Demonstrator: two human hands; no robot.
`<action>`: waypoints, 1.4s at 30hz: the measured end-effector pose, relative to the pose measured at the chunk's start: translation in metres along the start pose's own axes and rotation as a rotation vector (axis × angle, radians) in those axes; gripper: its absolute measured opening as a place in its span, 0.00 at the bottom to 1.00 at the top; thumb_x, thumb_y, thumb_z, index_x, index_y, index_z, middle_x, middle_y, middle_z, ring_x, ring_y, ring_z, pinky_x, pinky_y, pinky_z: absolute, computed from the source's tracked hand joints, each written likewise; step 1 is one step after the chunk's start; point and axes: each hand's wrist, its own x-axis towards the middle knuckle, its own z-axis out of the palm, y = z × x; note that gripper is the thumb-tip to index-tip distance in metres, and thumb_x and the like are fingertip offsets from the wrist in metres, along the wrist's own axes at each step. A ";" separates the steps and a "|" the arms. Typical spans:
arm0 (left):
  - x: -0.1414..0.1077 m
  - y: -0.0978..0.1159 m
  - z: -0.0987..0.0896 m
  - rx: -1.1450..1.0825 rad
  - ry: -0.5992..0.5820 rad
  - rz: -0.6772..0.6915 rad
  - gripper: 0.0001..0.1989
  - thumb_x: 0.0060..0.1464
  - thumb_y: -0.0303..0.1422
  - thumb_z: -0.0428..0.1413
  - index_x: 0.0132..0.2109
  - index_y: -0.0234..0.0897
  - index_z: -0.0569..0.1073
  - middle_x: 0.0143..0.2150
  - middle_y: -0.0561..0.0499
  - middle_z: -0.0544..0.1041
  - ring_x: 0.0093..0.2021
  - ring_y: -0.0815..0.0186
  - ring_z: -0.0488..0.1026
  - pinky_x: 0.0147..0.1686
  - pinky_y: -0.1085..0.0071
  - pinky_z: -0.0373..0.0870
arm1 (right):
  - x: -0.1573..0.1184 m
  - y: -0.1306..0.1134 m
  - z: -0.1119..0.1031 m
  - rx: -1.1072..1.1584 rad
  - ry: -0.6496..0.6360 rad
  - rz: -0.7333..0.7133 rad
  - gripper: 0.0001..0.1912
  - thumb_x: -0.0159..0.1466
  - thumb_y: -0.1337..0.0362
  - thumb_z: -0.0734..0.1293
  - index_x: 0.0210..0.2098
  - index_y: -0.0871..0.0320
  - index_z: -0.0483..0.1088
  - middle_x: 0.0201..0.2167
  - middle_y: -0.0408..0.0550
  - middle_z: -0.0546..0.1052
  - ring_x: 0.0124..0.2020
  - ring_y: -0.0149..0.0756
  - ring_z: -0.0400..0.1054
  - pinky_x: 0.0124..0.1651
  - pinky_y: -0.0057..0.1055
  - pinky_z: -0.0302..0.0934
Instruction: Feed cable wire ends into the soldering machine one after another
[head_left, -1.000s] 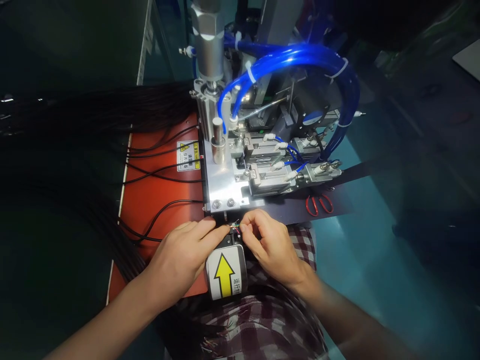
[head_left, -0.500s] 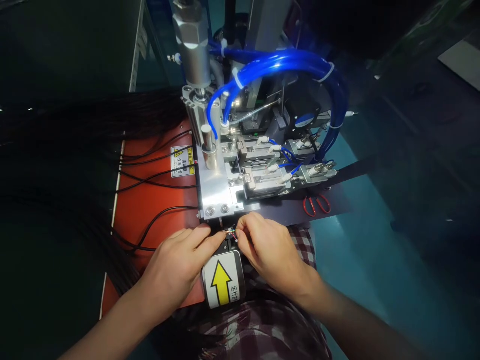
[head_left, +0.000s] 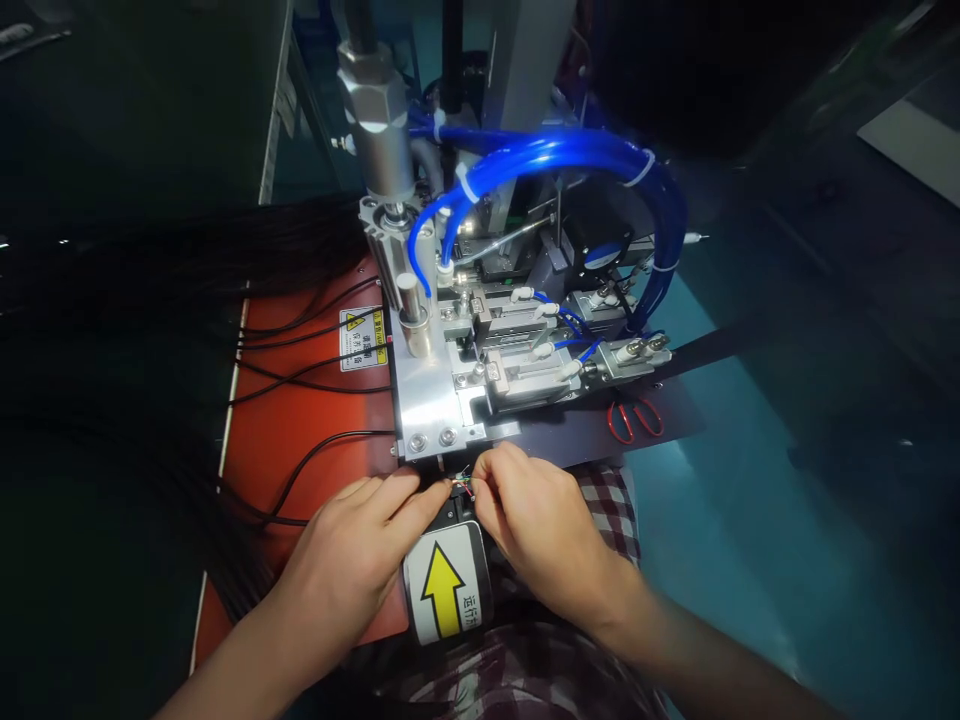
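Note:
Thin coloured wires [head_left: 462, 482] fan out between my two hands at the front edge of the machine [head_left: 435, 400]. My left hand [head_left: 367, 530] is closed, its thumb and index finger pinched at the wires' left end; the cable behind them is mostly hidden under the palm. From the other side my right hand [head_left: 529, 510] pinches the loose wire ends between thumb and forefinger. Just below the fingertips sits a rounded cover with a yellow arrow label [head_left: 444, 582].
Black cables [head_left: 315, 340] run across the orange-red table [head_left: 300, 410] on the left. Blue air hoses [head_left: 570, 150] arch over the pneumatic cylinders [head_left: 517, 375]. Red-handled scissors [head_left: 634, 422] lie on the dark plate at right. A bundle of black cables [head_left: 232, 560] hangs at lower left.
The whole view has shifted slightly, so the machine and hands appear a little lower. Both hands keep their pinch on the wires, with hardly any movement relative to the machine.

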 end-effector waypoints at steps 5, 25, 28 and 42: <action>-0.004 -0.001 0.003 -0.016 -0.011 -0.026 0.18 0.62 0.26 0.40 0.51 0.35 0.70 0.36 0.46 0.74 0.32 0.63 0.70 0.29 0.68 0.68 | -0.001 0.002 -0.002 0.183 -0.056 0.043 0.07 0.66 0.68 0.56 0.33 0.58 0.64 0.29 0.46 0.72 0.27 0.34 0.66 0.30 0.30 0.55; -0.007 -0.003 0.006 -0.032 0.004 -0.025 0.18 0.62 0.26 0.40 0.53 0.36 0.68 0.38 0.46 0.73 0.35 0.62 0.70 0.32 0.68 0.67 | -0.007 0.016 0.015 1.054 -0.167 0.399 0.10 0.65 0.58 0.59 0.32 0.58 0.64 0.20 0.39 0.68 0.22 0.31 0.67 0.27 0.27 0.59; -0.006 -0.003 0.005 -0.034 -0.009 -0.027 0.17 0.61 0.25 0.41 0.52 0.36 0.69 0.38 0.46 0.73 0.35 0.62 0.70 0.32 0.68 0.67 | -0.003 0.009 0.019 1.098 -0.115 0.387 0.11 0.64 0.57 0.61 0.29 0.57 0.64 0.21 0.39 0.67 0.22 0.30 0.66 0.26 0.26 0.57; 0.001 -0.002 -0.002 -0.019 -0.009 0.003 0.16 0.60 0.26 0.42 0.50 0.33 0.71 0.36 0.45 0.74 0.32 0.64 0.71 0.29 0.69 0.70 | -0.003 0.016 0.029 1.392 -0.095 0.504 0.14 0.60 0.54 0.64 0.27 0.59 0.63 0.19 0.38 0.65 0.19 0.26 0.59 0.26 0.27 0.53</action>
